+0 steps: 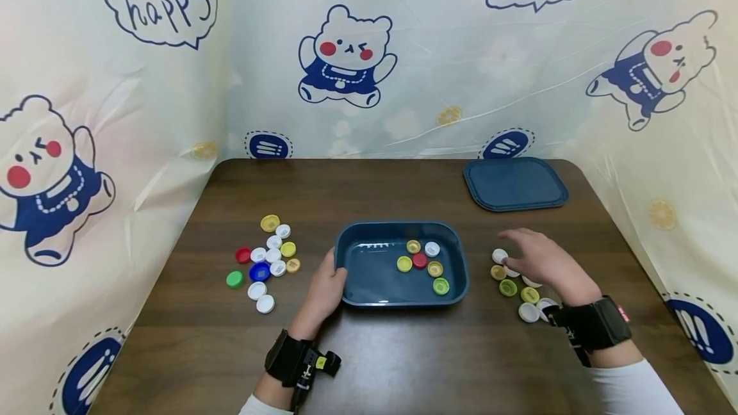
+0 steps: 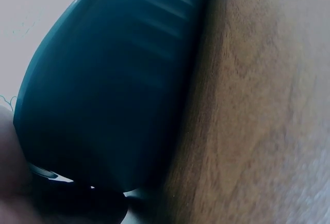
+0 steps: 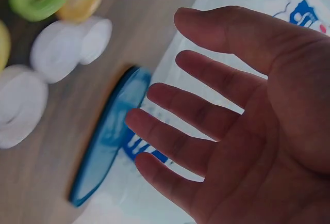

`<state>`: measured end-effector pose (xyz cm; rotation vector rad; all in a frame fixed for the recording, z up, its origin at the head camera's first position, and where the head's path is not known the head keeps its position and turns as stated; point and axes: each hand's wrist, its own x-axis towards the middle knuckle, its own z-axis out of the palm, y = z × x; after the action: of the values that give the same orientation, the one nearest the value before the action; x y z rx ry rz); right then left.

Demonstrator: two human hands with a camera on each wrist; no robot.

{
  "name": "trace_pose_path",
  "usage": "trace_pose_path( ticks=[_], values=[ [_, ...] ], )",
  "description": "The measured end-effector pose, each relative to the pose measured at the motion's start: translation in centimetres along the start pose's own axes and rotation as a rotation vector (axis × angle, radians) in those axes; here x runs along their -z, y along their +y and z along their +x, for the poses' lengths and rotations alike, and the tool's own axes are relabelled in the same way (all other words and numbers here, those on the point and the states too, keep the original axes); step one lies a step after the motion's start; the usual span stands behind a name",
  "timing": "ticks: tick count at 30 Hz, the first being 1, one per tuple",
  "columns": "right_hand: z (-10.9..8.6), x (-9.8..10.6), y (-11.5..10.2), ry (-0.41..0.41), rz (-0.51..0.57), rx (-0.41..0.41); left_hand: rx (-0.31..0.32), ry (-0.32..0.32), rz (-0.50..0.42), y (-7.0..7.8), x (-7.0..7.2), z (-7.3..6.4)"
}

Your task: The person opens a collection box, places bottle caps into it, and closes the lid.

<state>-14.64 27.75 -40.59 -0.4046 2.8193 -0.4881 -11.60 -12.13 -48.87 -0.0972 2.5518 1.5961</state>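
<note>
My left hand (image 1: 324, 290) grips the left side of a dark blue rectangular tray (image 1: 369, 274), its thumb at the rim. Close up in the left wrist view is the tray's outer wall (image 2: 113, 79). Inside the tray lie several plastic bottle caps, among them a red cap (image 1: 419, 261), a white cap (image 1: 432, 249) and a green cap (image 1: 441, 286). My right hand (image 1: 548, 264) hovers over a right-hand group of white, yellow and green caps (image 1: 508, 287). In the right wrist view its fingers (image 3: 175, 105) are spread and the palm holds nothing.
Left of the tray lies another group of loose caps, including a blue cap (image 1: 260, 271), a red cap (image 1: 243, 255) and a green cap (image 1: 234, 279). A flat blue lid-like piece (image 1: 516, 183) rests at the back right of the wooden table (image 1: 369, 191). Printed curtains surround the table.
</note>
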Motion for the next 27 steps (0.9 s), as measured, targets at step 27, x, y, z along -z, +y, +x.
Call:
trace_pose_path(
  ticks=[27],
  values=[
    [-1.9,-2.5,4.9,-0.125,0.061,-0.168,-0.032,0.002,-0.031,-0.1,0.0,0.0]
  ],
)
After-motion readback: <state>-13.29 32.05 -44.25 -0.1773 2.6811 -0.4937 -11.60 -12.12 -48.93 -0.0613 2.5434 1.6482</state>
